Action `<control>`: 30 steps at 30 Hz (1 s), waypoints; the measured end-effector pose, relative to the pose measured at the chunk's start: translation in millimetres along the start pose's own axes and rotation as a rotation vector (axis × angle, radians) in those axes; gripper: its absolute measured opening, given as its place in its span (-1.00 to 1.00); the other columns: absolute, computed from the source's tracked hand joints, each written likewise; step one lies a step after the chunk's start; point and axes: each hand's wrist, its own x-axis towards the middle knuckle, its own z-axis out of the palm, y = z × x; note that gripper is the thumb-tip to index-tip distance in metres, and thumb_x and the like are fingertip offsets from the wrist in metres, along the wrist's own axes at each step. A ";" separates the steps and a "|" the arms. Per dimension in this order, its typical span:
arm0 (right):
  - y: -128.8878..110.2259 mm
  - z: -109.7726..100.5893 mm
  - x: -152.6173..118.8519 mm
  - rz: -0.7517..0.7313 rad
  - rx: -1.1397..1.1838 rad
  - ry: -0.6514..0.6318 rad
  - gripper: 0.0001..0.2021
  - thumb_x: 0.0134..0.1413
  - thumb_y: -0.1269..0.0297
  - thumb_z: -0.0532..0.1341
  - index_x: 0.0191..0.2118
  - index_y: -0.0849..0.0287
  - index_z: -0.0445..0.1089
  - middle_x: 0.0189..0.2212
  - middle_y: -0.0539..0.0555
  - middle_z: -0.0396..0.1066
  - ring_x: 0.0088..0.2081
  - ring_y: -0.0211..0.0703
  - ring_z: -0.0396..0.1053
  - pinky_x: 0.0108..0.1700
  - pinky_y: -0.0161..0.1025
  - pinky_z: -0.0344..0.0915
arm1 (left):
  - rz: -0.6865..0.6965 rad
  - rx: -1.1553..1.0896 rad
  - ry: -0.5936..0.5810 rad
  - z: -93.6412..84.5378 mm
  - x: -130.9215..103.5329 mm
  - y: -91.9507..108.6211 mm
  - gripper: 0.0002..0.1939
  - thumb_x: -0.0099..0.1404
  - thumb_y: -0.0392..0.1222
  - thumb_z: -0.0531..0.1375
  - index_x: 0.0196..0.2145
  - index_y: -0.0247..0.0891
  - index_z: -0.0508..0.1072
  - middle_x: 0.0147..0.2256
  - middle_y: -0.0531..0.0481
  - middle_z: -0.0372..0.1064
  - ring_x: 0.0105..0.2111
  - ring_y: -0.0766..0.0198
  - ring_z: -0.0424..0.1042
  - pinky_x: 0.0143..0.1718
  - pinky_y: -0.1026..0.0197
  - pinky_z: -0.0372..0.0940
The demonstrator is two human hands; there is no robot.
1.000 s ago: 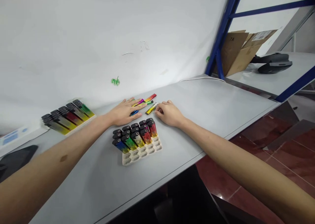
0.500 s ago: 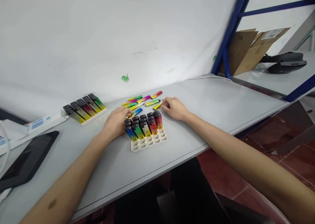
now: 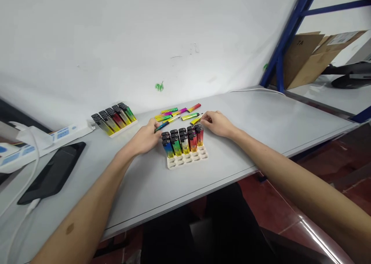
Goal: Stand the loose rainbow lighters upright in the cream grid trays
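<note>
While left hand (image 3: 147,137) pinches blue lighter (image 3: 162,126) beyond white tray (image 3: 189,165) at left, and I cannot tell whether right hand (image 3: 218,123) grips yellow lighter (image 3: 195,120), I advise lifting clear of standing lighters (image 3: 185,144).

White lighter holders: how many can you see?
2: the nearer holder at the picture's centre, and the farther holder to the left, near the wall. None seems hidden.

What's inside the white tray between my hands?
The white tray holds upright lighters toward its back; open slots show along the front. Their bottom ends are hidden, and the lighters in front partly cover those behind.
</note>
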 end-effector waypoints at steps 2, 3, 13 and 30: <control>0.2 0.1 -0.2 0.000 -0.002 -0.001 -0.85 0.23 0.25 0.13 -0.28 0.17 0.41 -0.32 0.07 0.52 -0.24 -0.10 0.39 0.06 -0.08 0.17 | -0.043 -0.118 -0.007 0.9 0.4 -0.4 -0.82 0.25 -0.10 0.07 -0.21 -0.13 0.15 -0.50 0.12 0.35 -0.50 0.20 0.34 -0.39 0.19 0.19; 0.6 0.1 -0.2 -0.002 -0.002 0.000 -0.84 0.23 0.25 0.13 -0.28 0.17 0.42 -0.31 0.08 0.52 -0.24 -0.10 0.39 0.05 -0.08 0.17 | -0.047 -0.175 -0.006 2.1 1.3 -1.8 -0.81 0.25 -0.10 0.08 -0.22 -0.13 0.14 -0.52 0.14 0.33 -0.51 0.22 0.33 -0.40 0.20 0.19; 2.5 -1.2 -0.4 -0.015 -0.005 -0.015 -0.83 0.22 0.27 0.12 -0.29 0.16 0.44 -0.29 0.08 0.52 -0.24 -0.10 0.38 0.00 -0.08 0.20 | 0.023 -0.414 0.095 11.8 6.4 -6.4 -0.75 0.24 -0.15 0.07 -0.09 -0.10 0.26 -0.50 0.16 0.25 -0.57 0.31 0.22 -0.48 0.25 0.12; 2.9 -1.9 -0.1 -0.026 -0.025 -0.026 -0.81 0.23 0.26 0.12 -0.28 0.16 0.47 -0.30 0.07 0.51 -0.25 -0.11 0.38 0.02 -0.10 0.20 | -0.008 -1.115 0.149 6.3 4.1 3.4 -0.61 0.24 0.14 0.02 -0.55 -0.19 0.12 -0.68 0.20 -0.08 -0.76 0.48 -0.14 -0.69 0.31 -0.20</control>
